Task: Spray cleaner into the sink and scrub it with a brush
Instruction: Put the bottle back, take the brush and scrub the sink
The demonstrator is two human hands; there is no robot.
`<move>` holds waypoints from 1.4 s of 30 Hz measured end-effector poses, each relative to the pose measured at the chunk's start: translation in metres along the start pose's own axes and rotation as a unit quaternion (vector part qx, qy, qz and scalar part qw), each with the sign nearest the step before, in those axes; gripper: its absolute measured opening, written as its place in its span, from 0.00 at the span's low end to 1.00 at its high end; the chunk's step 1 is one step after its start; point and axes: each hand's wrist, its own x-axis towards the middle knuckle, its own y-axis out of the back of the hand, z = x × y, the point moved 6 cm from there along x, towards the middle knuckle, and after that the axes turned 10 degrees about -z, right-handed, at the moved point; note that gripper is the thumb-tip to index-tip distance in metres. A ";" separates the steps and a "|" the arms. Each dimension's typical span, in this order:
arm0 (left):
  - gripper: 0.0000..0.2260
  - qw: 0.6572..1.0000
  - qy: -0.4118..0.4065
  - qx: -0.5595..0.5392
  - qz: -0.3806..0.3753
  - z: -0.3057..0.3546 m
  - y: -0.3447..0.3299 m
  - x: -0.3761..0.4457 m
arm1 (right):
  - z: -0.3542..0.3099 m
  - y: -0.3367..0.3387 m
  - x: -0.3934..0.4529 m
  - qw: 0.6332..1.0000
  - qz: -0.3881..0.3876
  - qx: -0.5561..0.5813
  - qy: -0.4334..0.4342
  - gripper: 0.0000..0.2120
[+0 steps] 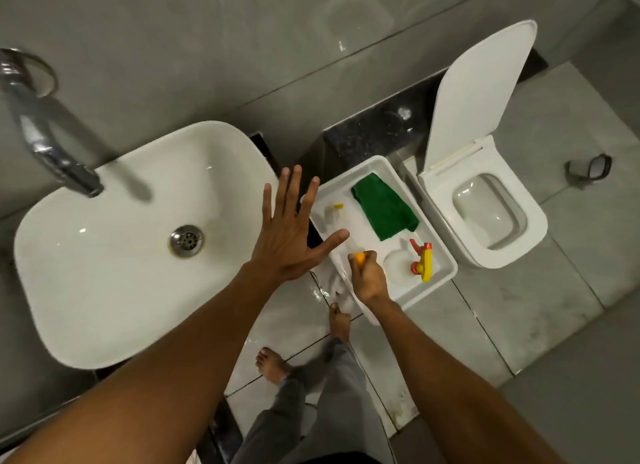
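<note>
The white sink point(104, 290) fills the left, with a metal drain point(186, 240) and a chrome tap point(45, 131) over its far rim. My left hand point(291, 235) hovers flat above the sink's right edge, fingers spread, holding nothing. My right hand point(369, 278) is closed around an orange-handled item point(358, 257), apparently the brush, at the near edge of a white tray point(446, 273); a blurred white part shows under the hand. A white spray bottle with a red and yellow trigger point(423, 261) stands in the tray, right of my right hand.
The tray also holds a green cloth point(384, 205) and a pale item with a yellow tip point(334, 212). A white toilet point(491, 214) with its lid raised stands to the right. My bare feet point(272, 365) are on the wet tiled floor.
</note>
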 end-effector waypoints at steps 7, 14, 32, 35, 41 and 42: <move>0.43 0.996 0.049 -0.005 0.069 -0.082 0.044 -0.068 | -0.055 -0.012 -0.058 0.977 0.040 0.194 0.082 0.19; 0.41 0.967 0.230 -0.041 0.098 -0.233 0.055 -0.185 | -0.141 -0.018 -0.127 0.959 0.094 0.126 0.235 0.19; 0.42 0.891 0.386 -0.158 0.178 -0.288 0.034 -0.255 | -0.219 -0.184 -0.209 0.878 -0.316 -0.355 0.066 0.19; 0.42 0.880 0.383 -0.198 0.201 -0.290 0.034 -0.259 | -0.236 -0.204 -0.204 0.854 -0.304 -0.414 0.083 0.20; 0.43 0.876 0.395 -0.204 0.187 -0.292 0.034 -0.257 | -0.249 -0.102 -0.131 0.844 -0.132 -0.519 0.007 0.19; 0.43 0.875 0.396 -0.206 0.187 -0.293 0.033 -0.257 | -0.249 -0.101 -0.129 0.842 -0.152 -0.517 0.009 0.18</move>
